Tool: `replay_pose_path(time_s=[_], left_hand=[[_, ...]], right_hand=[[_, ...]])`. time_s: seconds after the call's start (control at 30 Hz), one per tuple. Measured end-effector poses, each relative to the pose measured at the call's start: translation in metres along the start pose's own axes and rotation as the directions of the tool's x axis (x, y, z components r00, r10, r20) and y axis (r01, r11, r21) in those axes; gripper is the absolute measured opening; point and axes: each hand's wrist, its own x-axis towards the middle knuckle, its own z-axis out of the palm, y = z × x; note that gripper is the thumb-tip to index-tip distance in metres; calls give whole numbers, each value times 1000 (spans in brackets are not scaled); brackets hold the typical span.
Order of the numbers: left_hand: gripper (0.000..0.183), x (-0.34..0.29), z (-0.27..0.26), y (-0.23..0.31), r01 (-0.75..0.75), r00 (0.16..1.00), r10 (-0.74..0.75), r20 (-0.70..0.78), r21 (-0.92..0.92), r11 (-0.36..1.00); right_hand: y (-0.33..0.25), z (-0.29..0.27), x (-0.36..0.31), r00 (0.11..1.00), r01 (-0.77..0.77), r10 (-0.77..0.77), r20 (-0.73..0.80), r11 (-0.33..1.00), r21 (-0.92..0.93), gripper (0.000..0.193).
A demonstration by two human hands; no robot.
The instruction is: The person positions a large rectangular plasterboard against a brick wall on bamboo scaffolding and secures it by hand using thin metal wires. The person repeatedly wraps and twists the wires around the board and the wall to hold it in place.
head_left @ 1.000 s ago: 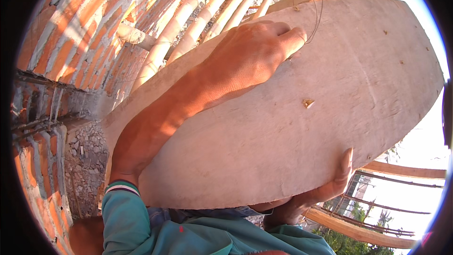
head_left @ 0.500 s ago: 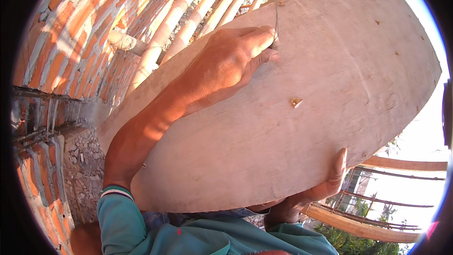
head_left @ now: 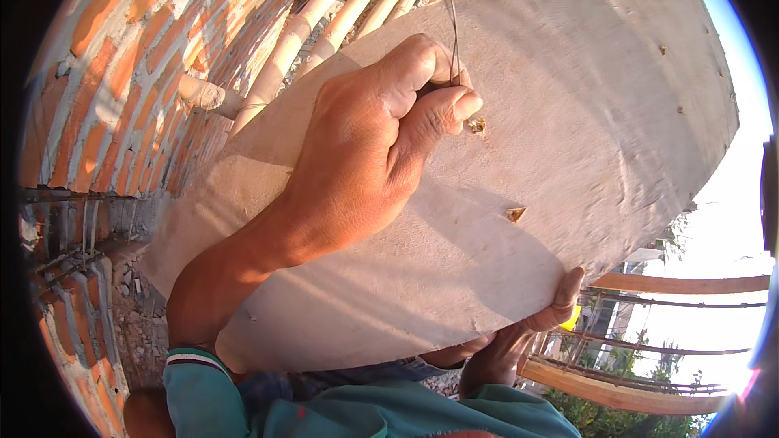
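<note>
A broad, pale board, probably plywood, lies across my lap with small broken holes in it. My left hand is closed above the board, with thumb and forefinger pinching a thin wire that runs up toward the far edge. Just beyond the thumb tip is one ragged hole. Another chipped hole lies nearer to me. On the board's near right edge my right hand grips from below, thumb resting up over the rim. Its other fingers are hidden under the board.
A brick wall rises along the left. Several round poles slant behind the board. Rubble lies low at left. To the right are a wooden beam, thin bars and green plants.
My left hand has lifted off the board and come nearer, still pinching the wire, and a hole now shows beside its thumb. The board has shifted slightly; my right hand keeps its edge.
</note>
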Motion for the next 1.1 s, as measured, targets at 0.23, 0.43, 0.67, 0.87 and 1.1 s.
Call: replay_pose_path(time_s=[0.23,0.43,0.67,0.87,1.1], left_hand=[[9,-1,-2,-8,-194,979,184,83,131,972],[20,-9,-1,-21,-342,940,337,57,192,920],[26,-9,-1,-28,-472,876,473,89,348,810],[29,-13,-1,-32,-483,874,477,95,282,829],[28,-18,-6,-27,-456,890,423,171,330,827]], right_hand=[[4,-1,7,999,24,-27,-18,984,-178,63],[8,-3,9,998,50,-44,40,986,-158,60],[5,-6,0,988,21,-69,-140,948,-318,66],[11,-15,-3,954,222,-296,-50,809,-544,29],[16,-23,-8,871,334,-463,168,306,-891,20]])
